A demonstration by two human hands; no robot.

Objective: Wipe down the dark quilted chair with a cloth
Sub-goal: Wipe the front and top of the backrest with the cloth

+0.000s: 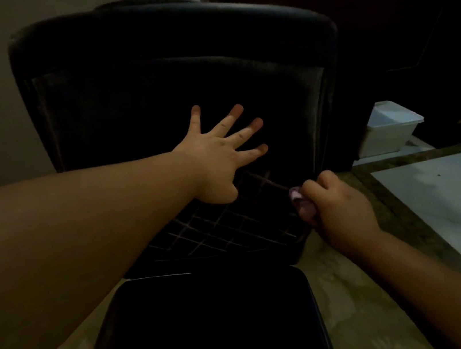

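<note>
Nearby, white box (390,126) (lidded) beside chair (177,77)

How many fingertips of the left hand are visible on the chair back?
5. The left hand is spread flat on the chair back, every fingertip visible. The right hand holds the cloth.

Dark chair (180,91) and white box (388,131) on pale floor (347,291).

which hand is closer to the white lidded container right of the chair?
Right. The right hand, gripping the cloth, sits just below-left of the container; the left hand lies spread on the chair, farther left.
</note>
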